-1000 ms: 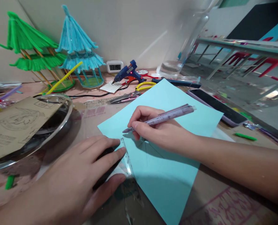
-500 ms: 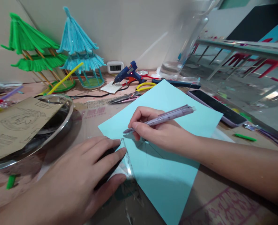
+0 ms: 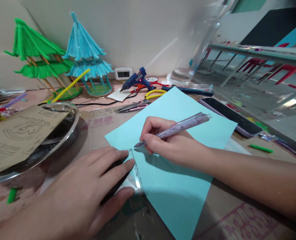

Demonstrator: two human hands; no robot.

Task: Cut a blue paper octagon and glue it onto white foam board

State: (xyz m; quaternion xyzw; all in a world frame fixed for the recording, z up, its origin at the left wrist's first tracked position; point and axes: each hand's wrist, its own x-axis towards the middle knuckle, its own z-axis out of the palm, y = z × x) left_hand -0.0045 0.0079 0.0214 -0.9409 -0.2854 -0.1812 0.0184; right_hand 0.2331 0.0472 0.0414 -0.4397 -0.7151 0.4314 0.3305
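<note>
Lilac pen (image 3: 180,126) tip-down on flat light-blue paper (image 3: 180,186) beside clear ruler (image 3: 135,173).

This looks like a craft workspace, a hobby table set against a plain pale wall. Two small pagoda models made of fuzzy pipe cleaners, one green (image 3: 35,60) and one blue (image 3: 86,56), stand at the back, with loose pipe cleaners (image 3: 3,105) lying nearby. A blue glue gun (image 3: 135,80) rests with its cord trailing, beside yellow-handled scissors (image 3: 143,101) and a small digital clock (image 3: 123,72). A steel bowl (image 3: 63,130) holds a piece of printed cardboard (image 3: 20,133). To the right, red plastic chairs (image 3: 270,66) and a long table (image 3: 257,53) suggest a shared room.
</note>
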